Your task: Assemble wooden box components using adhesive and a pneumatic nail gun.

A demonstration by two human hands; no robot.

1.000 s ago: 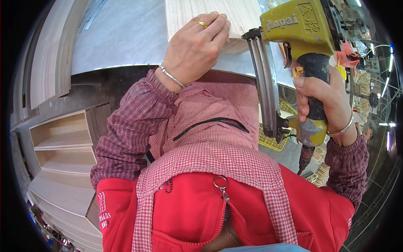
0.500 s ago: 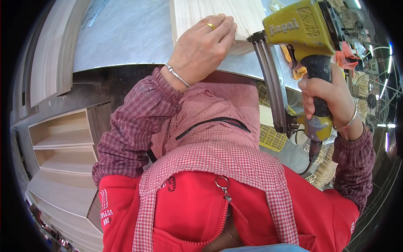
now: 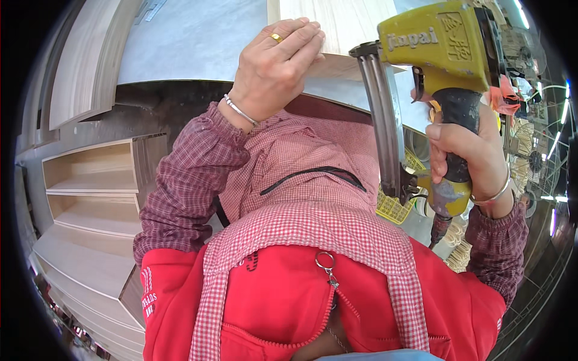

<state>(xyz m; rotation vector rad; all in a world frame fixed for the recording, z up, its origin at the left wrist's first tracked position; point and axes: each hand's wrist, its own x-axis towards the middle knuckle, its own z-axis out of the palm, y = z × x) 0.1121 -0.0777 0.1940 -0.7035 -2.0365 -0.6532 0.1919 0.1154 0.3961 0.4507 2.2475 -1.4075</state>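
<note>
In my right hand (image 3: 466, 147) is a yellow pneumatic nail gun (image 3: 430, 45), gripped round its black handle with an air hose fitting at the lower end. Its nose sits close to the front edge of a pale wooden board (image 3: 343, 27) lying on the bench; whether they touch I cannot tell. My left hand (image 3: 280, 66) lies at the front left corner of that board, fingers stretched out and side by side. The thumb of that hand is hidden.
Light grey bench top (image 3: 192, 45) spreads beneath the board. Long wooden panels (image 3: 90, 60) stand at the left. Below them is a wooden shelf unit (image 3: 90, 174). A yellow plastic basket (image 3: 394, 207) sits low on the right, near bundled rattan-coloured pieces (image 3: 460, 249).
My left hand has slid left over the board toward its left corner. The view has shifted slightly. The nail gun stays in my right hand, its nose still near the board's front edge.
</note>
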